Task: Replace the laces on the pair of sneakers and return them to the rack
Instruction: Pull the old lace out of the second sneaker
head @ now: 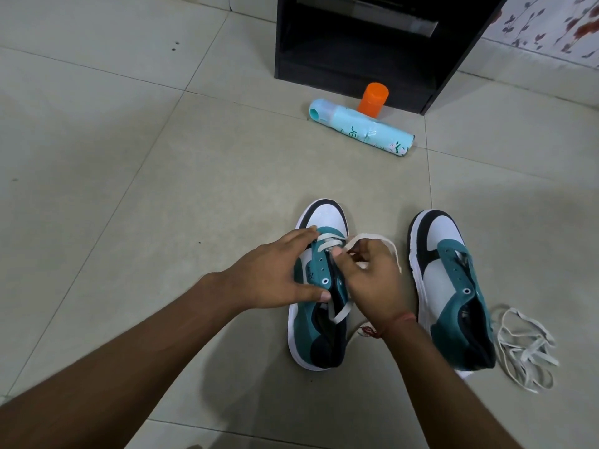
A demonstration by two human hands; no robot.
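From my feed I see two teal, white and black sneakers standing on the tiled floor (129,157), toes pointing away from me. My left hand (272,277) rests on the left sneaker (319,338), fingers fairly straight across its outer side and thumb lying near the top eyelet, so much of that side is covered. My right hand (372,277) has its fingers curled and pinches the white lace (337,314) above the tongue; the exact spot where the lace meets the eyelets is hidden behind my knuckles. One crossing is threaded near the toe, and a loop arcs over my right hand. The right sneaker (450,286) stands apart, unlaced as far as I can see. A loose white lace (525,348) lies tangled just beside its heel. Farther off, a light blue spray can (359,131) lies on its side, an orange-capped container (373,99) upright behind it, mostly hidden. The black rack (366,50) is cut off by the top edge.
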